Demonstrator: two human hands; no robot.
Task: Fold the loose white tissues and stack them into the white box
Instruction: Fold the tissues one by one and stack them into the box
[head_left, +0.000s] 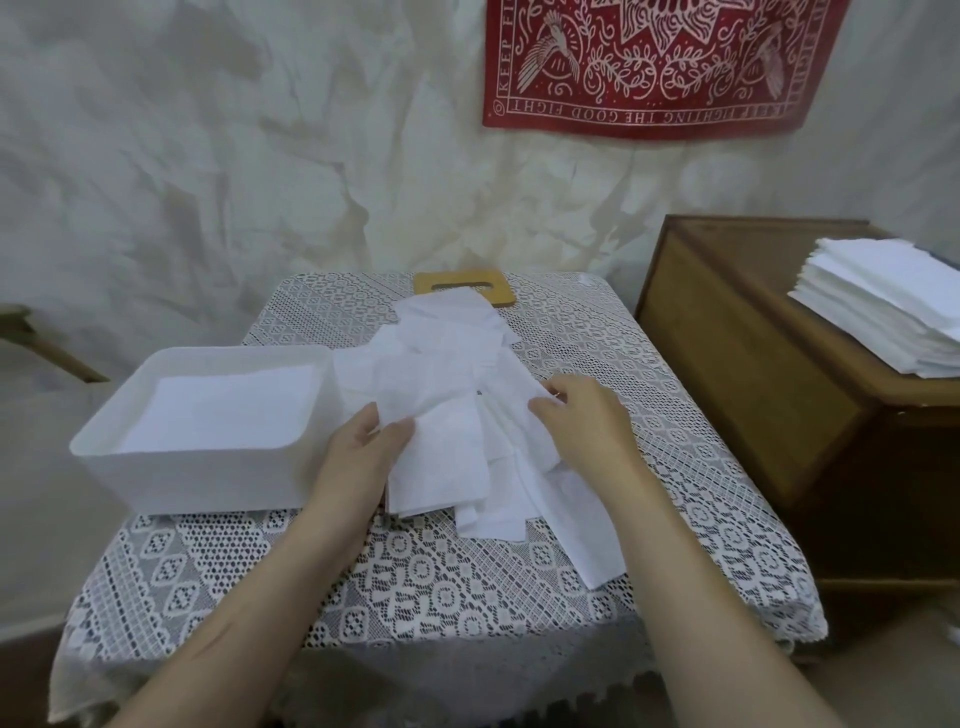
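Observation:
A heap of loose white tissues (457, 384) lies across the middle of the lace-covered table (426, 587). The white box (187, 478) stands at the table's left edge, with folded white tissues (228, 410) lying flat inside it. My left hand (363, 447) pinches the left edge of the top tissue (441, 441), right beside the box. My right hand (582, 421) grips the same tissue's right side with curled fingers. Both hands are over the front part of the heap.
A wooden lid with a slot (465, 285) lies at the table's back edge, partly under the tissues. To the right stands a wooden cabinet (769, 384) with a neat stack of white sheets (883, 317) on top. A red cloth (660, 62) hangs on the wall.

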